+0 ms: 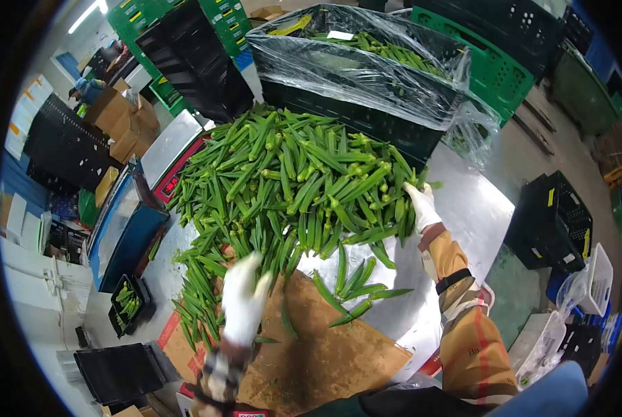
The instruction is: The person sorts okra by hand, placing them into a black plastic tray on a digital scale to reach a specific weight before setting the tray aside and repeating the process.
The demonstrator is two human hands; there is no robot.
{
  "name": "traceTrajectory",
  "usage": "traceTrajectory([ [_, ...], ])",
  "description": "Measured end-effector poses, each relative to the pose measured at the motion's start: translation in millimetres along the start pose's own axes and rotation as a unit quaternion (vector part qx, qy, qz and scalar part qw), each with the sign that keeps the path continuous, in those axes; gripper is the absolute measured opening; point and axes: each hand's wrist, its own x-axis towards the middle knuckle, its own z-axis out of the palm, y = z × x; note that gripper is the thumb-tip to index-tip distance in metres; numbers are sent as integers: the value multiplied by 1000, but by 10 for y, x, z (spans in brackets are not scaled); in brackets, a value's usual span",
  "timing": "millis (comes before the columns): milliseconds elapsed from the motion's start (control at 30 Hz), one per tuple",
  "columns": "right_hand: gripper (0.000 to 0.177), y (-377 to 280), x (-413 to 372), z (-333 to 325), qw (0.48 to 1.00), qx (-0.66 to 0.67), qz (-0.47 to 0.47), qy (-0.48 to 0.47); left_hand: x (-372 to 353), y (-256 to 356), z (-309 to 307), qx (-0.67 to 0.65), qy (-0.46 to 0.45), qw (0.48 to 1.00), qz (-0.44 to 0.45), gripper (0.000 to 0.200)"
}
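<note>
A big heap of green okra (290,167) covers the metal table (464,201). My right hand (422,207), in a white glove, is at the heap's right edge, its fingers bent against the pods; whether it grips one is hidden. Over the front of the heap, above the brown cardboard sheet (325,340), is my left hand (243,292), also white-gloved. It is blurred, with its thumb and fingers apart and nothing visible between them. Several loose okra pods (356,285) lie on bare metal between my hands.
Behind the heap stands a plastic-lined crate (353,104) holding okra. A scale with a red display (170,184) is at the left. A small black tray of okra (129,306) sits lower left. Black crates (551,222) stand at the right. Far back left is another person (88,90).
</note>
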Motion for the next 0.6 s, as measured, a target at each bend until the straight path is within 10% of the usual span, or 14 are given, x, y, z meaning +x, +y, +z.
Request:
traceTrajectory([
  [267,49,65,77,53,967,116,159,-160,1806,852,1094,12,-86,983,162,93],
  [600,38,88,-465,716,940,14,234,-248,1694,641,742,54,-130,980,141,90],
])
